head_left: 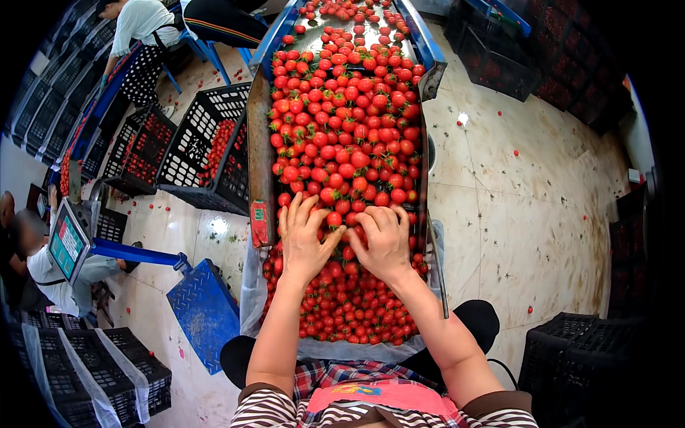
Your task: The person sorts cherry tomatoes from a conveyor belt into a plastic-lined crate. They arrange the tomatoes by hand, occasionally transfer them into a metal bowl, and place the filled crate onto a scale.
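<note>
Red cherry tomatoes with green calyxes (342,128) cover a metal chute with blue rims (258,150). My left hand (303,239) rests among the tomatoes at the chute's lower end, fingers spread and slightly bent. Beside it, my right hand (378,242) touches tomatoes with bent, parted fingers, its thumb toward the middle. Neither appears to grip one, though the fingertips are partly hidden. Below both hands, a lined container (253,292) holds more tomatoes, between my knees.
Black crates with tomatoes (200,178) stand left, more (492,64) at upper right and lower right. A blue platform scale (203,314) with a screen (68,242) is at left. Co-workers (146,32) work at upper left and sit (57,278) behind the scale. Loose tomatoes lie on the tiled floor (514,214).
</note>
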